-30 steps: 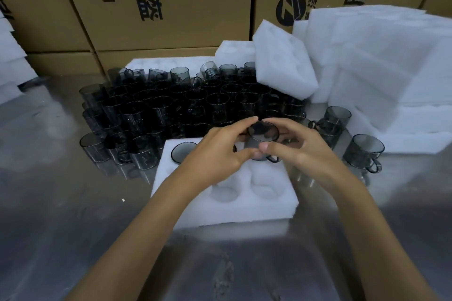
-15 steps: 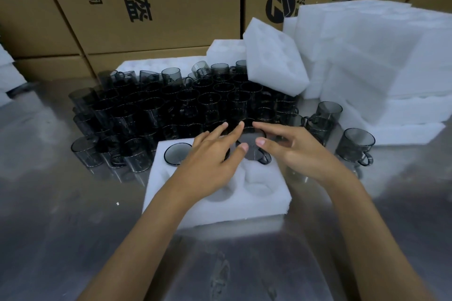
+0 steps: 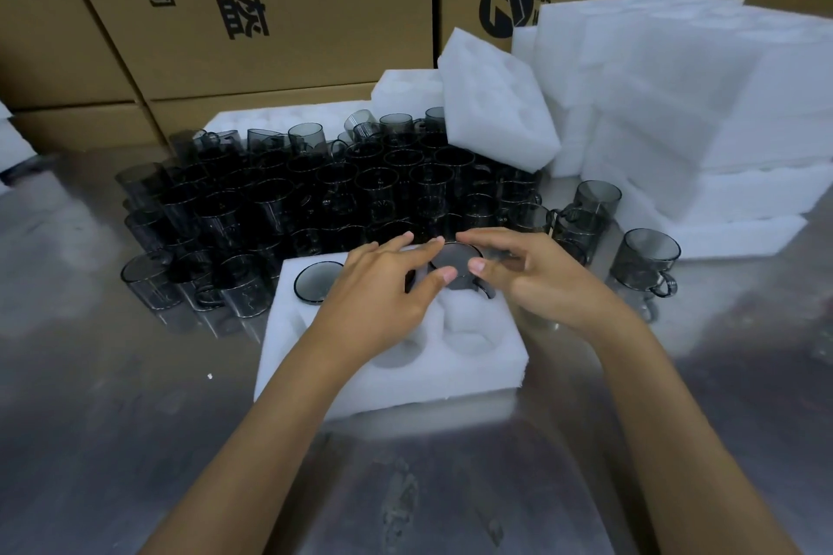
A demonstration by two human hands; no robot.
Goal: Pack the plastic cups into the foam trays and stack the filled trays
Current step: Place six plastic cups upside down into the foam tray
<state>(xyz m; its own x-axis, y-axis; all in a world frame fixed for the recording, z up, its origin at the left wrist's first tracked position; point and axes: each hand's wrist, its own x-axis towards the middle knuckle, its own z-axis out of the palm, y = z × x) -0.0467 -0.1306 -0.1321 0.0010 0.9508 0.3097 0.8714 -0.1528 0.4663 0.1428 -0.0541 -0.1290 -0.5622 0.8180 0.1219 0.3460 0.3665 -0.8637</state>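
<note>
A white foam tray [image 3: 396, 379] with round pockets lies on the steel table in front of me. One smoky grey plastic cup [image 3: 315, 282] sits in its back left pocket. A second cup [image 3: 455, 268] with a handle sits low in the back right pocket. My left hand [image 3: 383, 297] lies over the tray's middle, fingers straight, thumb and forefinger tips touching that cup's rim. My right hand [image 3: 536, 275] pinches the rim from the right between thumb and curled forefinger. The near pockets hold nothing.
Several loose grey cups [image 3: 342, 189] crowd the table behind the tray, and a few more cups [image 3: 649, 257] stand to the right. Stacks of foam trays [image 3: 703, 104] rise at the back right, one foam tray [image 3: 496, 104] leaning. Cardboard boxes [image 3: 270, 5] wall the back.
The cup that both hands held above the tray has gone down into the back right pocket. My fingers spread off it, then closed back onto its rim.
</note>
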